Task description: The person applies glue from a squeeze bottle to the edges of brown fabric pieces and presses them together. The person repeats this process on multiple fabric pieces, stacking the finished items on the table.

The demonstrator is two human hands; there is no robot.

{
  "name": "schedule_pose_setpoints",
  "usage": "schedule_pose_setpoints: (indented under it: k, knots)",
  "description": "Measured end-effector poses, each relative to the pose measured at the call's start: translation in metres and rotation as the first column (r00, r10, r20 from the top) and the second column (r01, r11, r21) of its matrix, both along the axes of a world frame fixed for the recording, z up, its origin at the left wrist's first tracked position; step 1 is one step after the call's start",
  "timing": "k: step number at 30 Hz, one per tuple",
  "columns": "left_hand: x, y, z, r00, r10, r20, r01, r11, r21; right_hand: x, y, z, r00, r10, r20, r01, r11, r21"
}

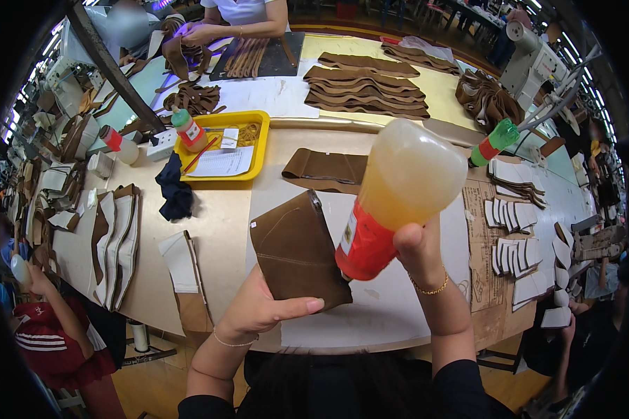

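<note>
My left hand [257, 307] grips a folded brown leather piece [293, 248] by its lower edge, thumb on top. The piece has a stitched line and a small white mark at its left edge. In my right hand [419, 251] is a squeeze bottle [418, 171] of yellowish liquid with a red band. The bottle is tipped upside down, its nozzle at the lower right edge of the leather; whether they touch I cannot tell. The bottle hides most of my right fingers. Just beyond lies another brown leather piece [321, 166] on the white sheet [398, 307].
A yellow tray [264, 140] holds a bottle, paper and rubber bands; a dark cloth [173, 185] lies beside it. Leather pieces [115, 244] are stacked left, white-backed pieces [514, 255] right. Across the table sits a person [248, 17] handling strips. A slanted metal post [108, 63] rises at the upper left.
</note>
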State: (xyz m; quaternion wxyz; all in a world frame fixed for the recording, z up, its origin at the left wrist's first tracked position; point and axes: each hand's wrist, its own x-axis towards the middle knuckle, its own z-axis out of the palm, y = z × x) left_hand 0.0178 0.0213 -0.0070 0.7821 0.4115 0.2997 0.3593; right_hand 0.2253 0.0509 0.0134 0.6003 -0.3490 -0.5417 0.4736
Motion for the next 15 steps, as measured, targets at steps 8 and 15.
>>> schedule_pose_setpoints:
  k: [8,15]
  knots:
    - [-0.003,-0.003,-0.006,0.985,0.078,0.154,-0.06,0.991,-0.118,0.01,-0.018,-0.008,0.998,-0.03,-0.047,0.02,0.98,-0.2]
    - [-0.009,-0.006,-0.03,0.888,0.098,0.448,-0.052,0.992,-0.113,0.016,0.009,0.018,0.843,-0.041,-0.536,-0.054,0.985,-0.161]
